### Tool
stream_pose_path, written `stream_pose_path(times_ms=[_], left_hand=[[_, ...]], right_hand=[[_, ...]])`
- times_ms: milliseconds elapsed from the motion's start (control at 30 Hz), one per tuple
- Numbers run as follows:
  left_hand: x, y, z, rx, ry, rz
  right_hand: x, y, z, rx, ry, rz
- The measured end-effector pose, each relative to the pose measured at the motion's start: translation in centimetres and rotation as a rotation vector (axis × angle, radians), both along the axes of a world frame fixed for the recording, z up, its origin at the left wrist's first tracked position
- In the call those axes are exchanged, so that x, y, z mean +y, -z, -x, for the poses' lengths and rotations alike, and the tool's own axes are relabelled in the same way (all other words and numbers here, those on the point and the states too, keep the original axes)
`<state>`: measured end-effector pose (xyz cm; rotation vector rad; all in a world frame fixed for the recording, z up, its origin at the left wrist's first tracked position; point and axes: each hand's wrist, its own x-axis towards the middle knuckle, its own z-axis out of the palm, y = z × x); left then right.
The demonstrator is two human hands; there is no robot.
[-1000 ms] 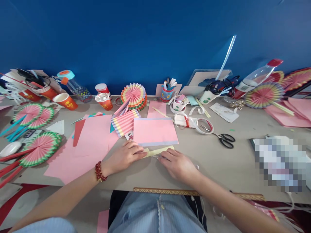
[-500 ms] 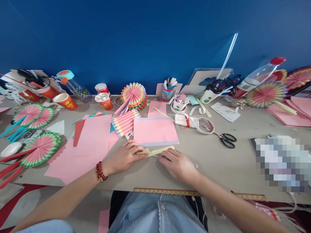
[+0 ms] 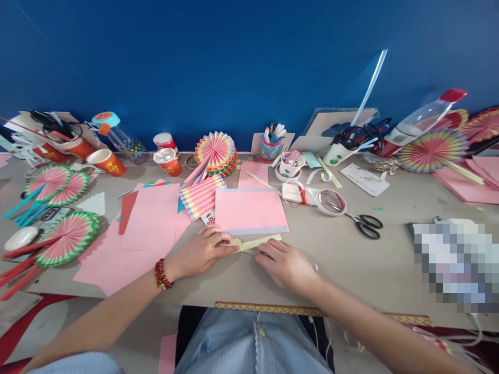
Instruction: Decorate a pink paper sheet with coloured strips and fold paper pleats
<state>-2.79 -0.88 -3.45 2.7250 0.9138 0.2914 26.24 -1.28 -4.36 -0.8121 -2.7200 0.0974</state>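
A thin pale yellow paper strip [image 3: 260, 242] lies on the grey table [image 3: 351, 265] just in front of me. My left hand [image 3: 199, 253], with a red bead bracelet on the wrist, pinches the strip's folded left end with closed fingers. My right hand [image 3: 286, 266] presses down on the strip near its middle, fingers bent together on it. Right behind the strip lies a pink sheet with pale blue edges [image 3: 250, 210].
Pink sheets [image 3: 146, 228] lie at the left, with a pleated striped sheet [image 3: 200, 196] and round paper fans [image 3: 66, 236] [image 3: 215, 151]. Tape rolls [image 3: 331, 201] and black scissors [image 3: 364, 224] lie to the right. Cups, a pen pot [image 3: 268, 149] and bottles line the blue wall.
Both hands stay on the yellow strip almost unmoved. The camera has shifted slightly.
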Motion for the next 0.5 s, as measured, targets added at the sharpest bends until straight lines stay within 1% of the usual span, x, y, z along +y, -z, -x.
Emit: stream_pose_path(times_ms=[500], left_hand=[[0.0,0.0,-0.1,-0.002,-0.019,0.000]], right_hand=[[-0.3,-0.1,1.2,-0.039,-0.037,-0.016]])
